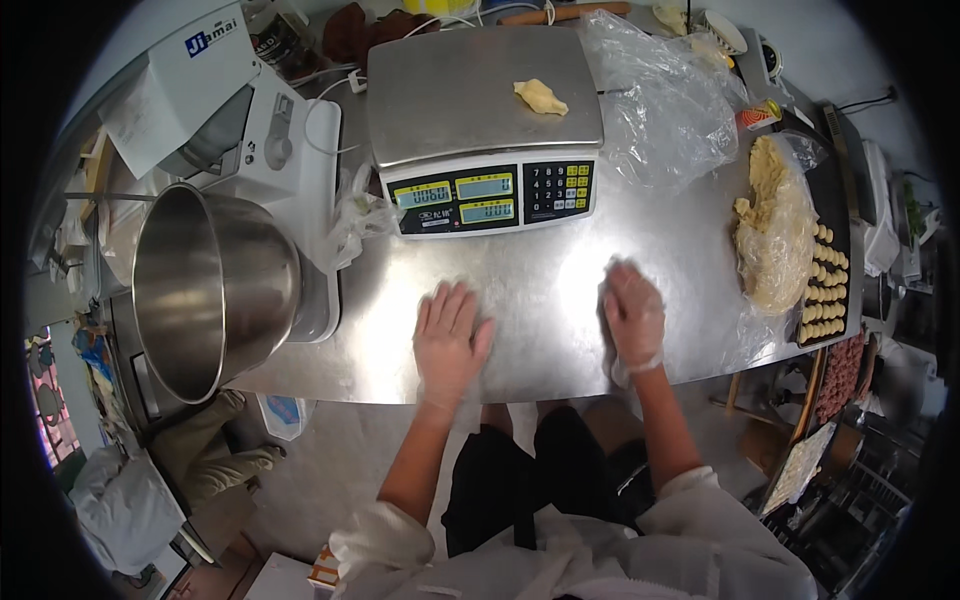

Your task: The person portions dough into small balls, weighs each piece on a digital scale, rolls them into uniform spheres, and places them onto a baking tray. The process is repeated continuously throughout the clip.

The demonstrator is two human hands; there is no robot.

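Note:
My left hand (448, 335) lies palm down over the steel table, fingers stretched out and thumb apart; nothing shows in it. To the right, my right hand (637, 318) is low over the same table in a thin clear glove. Its fingers look bent and are smeared by motion, and whatever is beneath them is hidden. Beyond both hands stands a digital scale (487, 95) with a steel platform and lit displays. On the platform rests a small lump of yellow dough (540, 97). A large mass of yellow dough (775, 240), partly wrapped in clear plastic, sits at the right.
Rows of small dough balls (826, 290) lie on a dark tray at the right edge. Clear plastic sheeting (660, 110) is crumpled beside the scale. At the left, a steel mixing bowl (220, 290) stands by a white mixer (270, 150). The table's front edge (540, 398) curves below my hands.

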